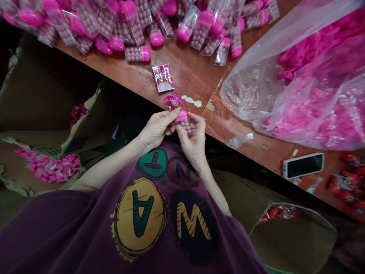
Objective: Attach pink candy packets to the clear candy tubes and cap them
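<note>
My left hand (155,127) and my right hand (193,141) meet at the table's near edge, both closed round one small clear tube of pink beads with a pink cap (184,121). A pink printed label (172,102) sticks up from the tube's top, pinched by my left fingers. A second pink label packet (163,78) lies flat on the wooden table (199,76) just beyond my hands.
Many capped pink bead tubes (137,23) are heaped along the far edge. A clear plastic bag of pink caps (310,83) fills the right. A phone (303,165) lies near red packets (349,182). Cardboard boxes (45,167) with pink items stand left.
</note>
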### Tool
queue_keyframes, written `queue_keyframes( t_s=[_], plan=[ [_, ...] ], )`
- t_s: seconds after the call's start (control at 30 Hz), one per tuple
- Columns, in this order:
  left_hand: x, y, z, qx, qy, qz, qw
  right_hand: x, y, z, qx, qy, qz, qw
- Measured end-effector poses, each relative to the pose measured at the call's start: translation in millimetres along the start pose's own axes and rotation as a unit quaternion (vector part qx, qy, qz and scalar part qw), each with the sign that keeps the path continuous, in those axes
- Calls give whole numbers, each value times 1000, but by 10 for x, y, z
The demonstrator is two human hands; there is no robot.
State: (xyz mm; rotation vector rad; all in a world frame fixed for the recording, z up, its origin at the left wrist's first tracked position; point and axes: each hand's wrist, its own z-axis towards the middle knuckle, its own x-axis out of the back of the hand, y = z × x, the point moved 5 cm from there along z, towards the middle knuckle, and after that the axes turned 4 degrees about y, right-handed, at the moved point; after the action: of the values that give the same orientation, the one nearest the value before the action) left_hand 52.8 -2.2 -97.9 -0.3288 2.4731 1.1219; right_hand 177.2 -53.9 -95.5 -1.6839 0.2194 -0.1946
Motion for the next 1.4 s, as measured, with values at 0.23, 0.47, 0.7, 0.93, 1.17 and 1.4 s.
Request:
queue_keyframes(
  t_s=[0.23, 0.47, 0.7, 0.93, 1.17, 1.4],
  plan=[
    [1, 89, 9, -18, 8, -8, 1000, -42, -19, -64, -95, -79, 54, 991],
    [-8, 44, 21, 8, -25, -29, 999, -79, -40, -30, -96, -90, 97, 987],
    [14, 36, 12, 13, -26, -19, 999, -98, -13, -32, -63, -57, 88, 993],
    [11, 49, -59, 30, -13, -14, 999, -109, 23, -54, -61, -54, 92, 992],
    [37, 96, -29, 49, -12, -26, 998, -91, 26, -60, -74, -72, 70, 992],
    [5, 16, -60, 60, -19, -45, 997, -141, 49, -72, -39, -66, 59, 995]
  ],
)
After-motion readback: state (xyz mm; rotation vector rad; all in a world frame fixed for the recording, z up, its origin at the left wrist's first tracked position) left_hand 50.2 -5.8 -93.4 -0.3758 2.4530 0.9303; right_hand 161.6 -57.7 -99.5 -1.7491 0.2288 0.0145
